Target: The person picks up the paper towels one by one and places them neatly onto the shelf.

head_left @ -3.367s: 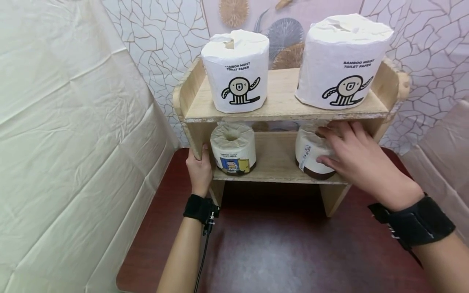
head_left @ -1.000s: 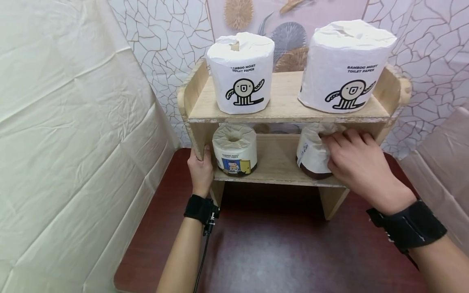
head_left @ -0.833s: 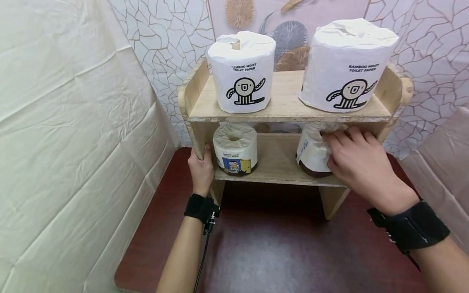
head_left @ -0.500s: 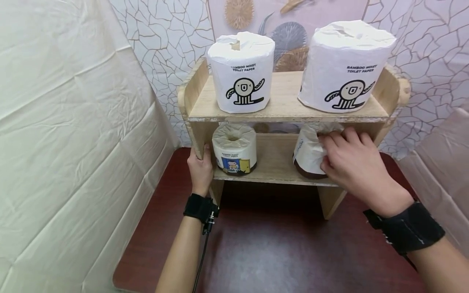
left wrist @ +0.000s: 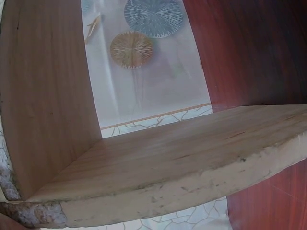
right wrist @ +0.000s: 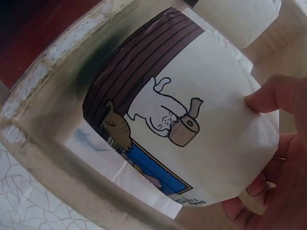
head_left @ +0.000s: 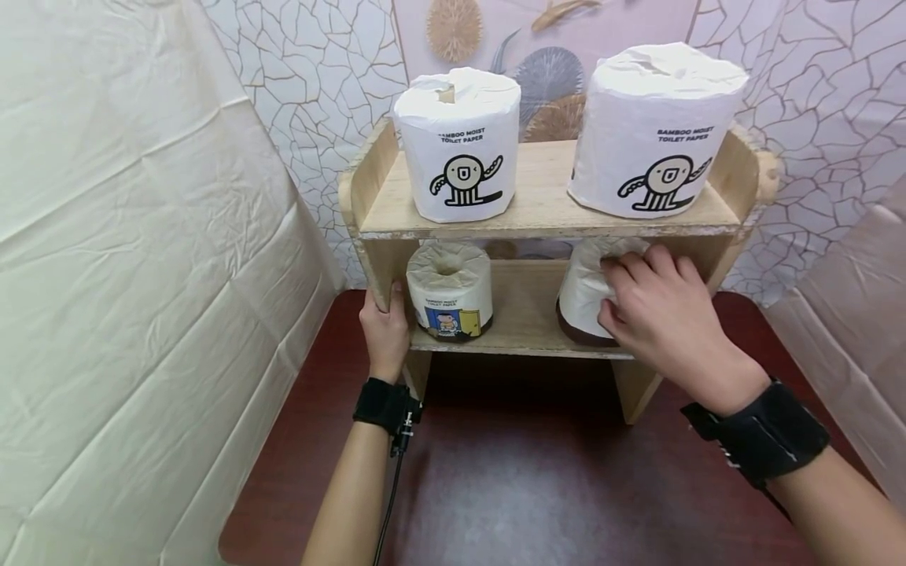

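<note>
A small wooden shelf rack holds wrapped toilet rolls on two levels. My right hand grips the lower right toilet roll, fingers over its top at the core hole and thumb on its near side. In the right wrist view, this roll's wrapper shows a white cat, a brown cat and a brown striped band. My left hand grips the front edge of the rack's left side panel. Just inside that panel stands the lower left toilet roll, upright, with a blue and yellow picture facing me.
Two larger white toilet rolls stand on the top shelf, a left one and a right one. The rack stands on a dark red table. A pale cloth wall borders the left; a crackle-patterned backdrop hangs behind.
My right hand's fingers have closed on the lower right roll. That roll has turned, its printed label passing out of sight, and shifted slightly left. My left hand keeps its grip on the panel.
</note>
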`<control>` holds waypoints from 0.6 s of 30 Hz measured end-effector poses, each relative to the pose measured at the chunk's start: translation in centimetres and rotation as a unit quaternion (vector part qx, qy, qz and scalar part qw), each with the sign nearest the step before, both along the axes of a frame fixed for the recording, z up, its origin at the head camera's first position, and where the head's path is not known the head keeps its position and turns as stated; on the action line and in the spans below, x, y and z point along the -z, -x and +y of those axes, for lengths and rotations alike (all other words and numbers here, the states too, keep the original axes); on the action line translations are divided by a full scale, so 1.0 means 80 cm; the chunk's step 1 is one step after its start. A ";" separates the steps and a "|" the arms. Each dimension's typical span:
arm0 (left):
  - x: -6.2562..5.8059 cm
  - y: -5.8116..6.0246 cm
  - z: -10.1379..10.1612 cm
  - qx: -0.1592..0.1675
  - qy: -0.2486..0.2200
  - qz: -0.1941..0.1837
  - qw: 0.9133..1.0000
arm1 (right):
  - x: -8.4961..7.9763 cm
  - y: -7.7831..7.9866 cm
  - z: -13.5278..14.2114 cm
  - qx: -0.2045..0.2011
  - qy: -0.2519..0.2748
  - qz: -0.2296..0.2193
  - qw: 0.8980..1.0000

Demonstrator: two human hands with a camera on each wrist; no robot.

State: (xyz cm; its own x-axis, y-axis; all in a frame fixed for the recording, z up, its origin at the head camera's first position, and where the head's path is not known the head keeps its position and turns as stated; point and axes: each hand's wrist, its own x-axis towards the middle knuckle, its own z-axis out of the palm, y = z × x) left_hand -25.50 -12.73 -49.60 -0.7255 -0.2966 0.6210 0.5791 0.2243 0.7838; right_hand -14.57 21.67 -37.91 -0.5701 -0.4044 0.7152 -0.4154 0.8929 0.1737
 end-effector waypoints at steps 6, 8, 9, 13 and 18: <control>-0.001 -0.001 -0.002 0.002 -0.002 -0.006 1.000 | -0.001 0.003 -0.009 0.009 0.010 -0.008 1.000; -0.001 0.000 -0.002 0.002 0.000 -0.006 1.000 | -0.002 0.003 -0.013 0.013 0.013 -0.014 1.000; -0.001 0.000 -0.003 0.003 0.001 -0.006 1.000 | -0.003 0.004 -0.015 0.014 0.014 -0.017 1.000; 0.000 0.000 -0.004 0.007 0.005 -0.005 1.000 | -0.004 0.006 -0.023 0.020 0.016 -0.029 0.999; 0.001 0.000 -0.004 0.011 0.010 -0.003 1.000 | -0.002 0.007 -0.029 0.029 0.021 -0.044 0.998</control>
